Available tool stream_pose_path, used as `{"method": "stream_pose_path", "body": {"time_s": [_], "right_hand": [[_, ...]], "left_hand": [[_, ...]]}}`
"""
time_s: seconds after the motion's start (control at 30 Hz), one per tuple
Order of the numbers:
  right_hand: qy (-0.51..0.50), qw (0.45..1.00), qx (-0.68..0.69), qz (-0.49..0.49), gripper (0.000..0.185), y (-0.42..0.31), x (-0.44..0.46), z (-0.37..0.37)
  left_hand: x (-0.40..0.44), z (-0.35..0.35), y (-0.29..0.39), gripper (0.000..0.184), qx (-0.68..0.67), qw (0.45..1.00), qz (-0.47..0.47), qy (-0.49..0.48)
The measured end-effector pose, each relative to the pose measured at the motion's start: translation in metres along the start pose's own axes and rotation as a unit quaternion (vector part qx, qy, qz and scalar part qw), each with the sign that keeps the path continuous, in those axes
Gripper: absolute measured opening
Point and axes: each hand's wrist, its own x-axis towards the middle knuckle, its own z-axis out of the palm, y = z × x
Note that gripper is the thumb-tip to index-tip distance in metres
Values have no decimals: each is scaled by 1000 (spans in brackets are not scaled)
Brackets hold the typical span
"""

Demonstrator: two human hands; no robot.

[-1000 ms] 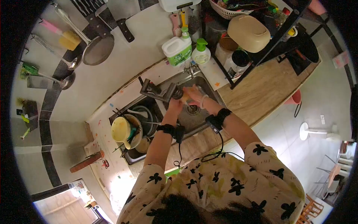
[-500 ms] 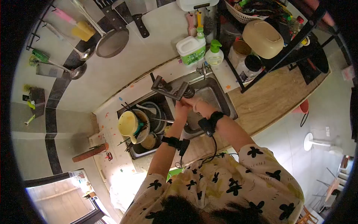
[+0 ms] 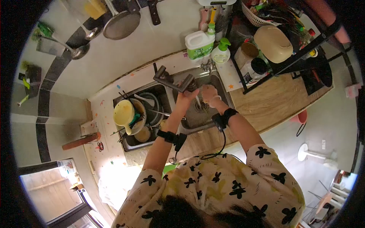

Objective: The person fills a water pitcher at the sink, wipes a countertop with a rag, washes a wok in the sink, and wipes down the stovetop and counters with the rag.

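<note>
My left hand [image 3: 187, 98] is closed around the lower right end of a dark grey, U-shaped piece [image 3: 171, 84] with rounded black parts at its ends. It is held above the sink divider. My right hand [image 3: 208, 94] is just right of it, over the right basin [image 3: 216, 116] and below the tap [image 3: 207, 67]. Its fingers are bunched and blurred, so I cannot tell whether they hold anything. Water runs down between the two hands toward the drain [image 3: 200, 106].
The left basin holds a yellow handled pot [image 3: 124, 113], bowls and utensils. A white-green jug [image 3: 199, 45] and a pump bottle [image 3: 221, 53] stand behind the tap. A black rack [image 3: 243, 78] rises at right. Ladles and a strainer [image 3: 121, 26] hang on the wall.
My right hand has moved away from the dark grey piece, to the right. My left hand still holds the piece. Running water now shows between my hands, and the camera view has shifted.
</note>
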Motion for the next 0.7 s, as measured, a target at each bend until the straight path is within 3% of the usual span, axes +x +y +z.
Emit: {"method": "stream_pose_path", "body": {"time_s": [0.07, 0.2, 0.3, 0.4, 0.47, 0.5, 0.57, 0.6, 0.67, 0.7], "right_hand": [[-38, 938, -335, -82, 23, -33, -23, -36], [20, 952, -289, -97, 25, -27, -23, -34], [-65, 925, -368, -73, 40, -14, -8, -23], [-106, 985, -134, -17, 57, -23, -22, -54], [-144, 987, 45, 51, 72, -42, -33, -86], [-166, 973, 136, 91, 80, -52, -37, -100], [-223, 914, 323, 98, 95, -60, -39, -118], [-226, 914, 323, 96, 95, -57, -38, -116], [-236, 764, 600, 6, 81, -47, -38, -108], [-233, 762, 604, -23, 75, -25, -33, -80]], "left_hand": [[-4, 21, 15, 59, -107, 989, 77, 71], [24, 20, -1, 53, -6, 981, 156, 110], [32, 11, -15, 52, -22, 983, 171, 54], [13, -6, -5, 48, 39, 988, 136, 63], [0, -38, -2, 44, 156, 969, 190, -9], [-13, -50, 5, 44, 155, 970, 188, -7], [-40, -68, 31, 38, 130, 989, 64, -12], [-47, -76, 38, 38, 131, 989, 64, -8], [-55, -88, 49, 38, 147, 988, 52, -17], [-53, -95, 46, 38, 150, 987, 52, -15]]}}
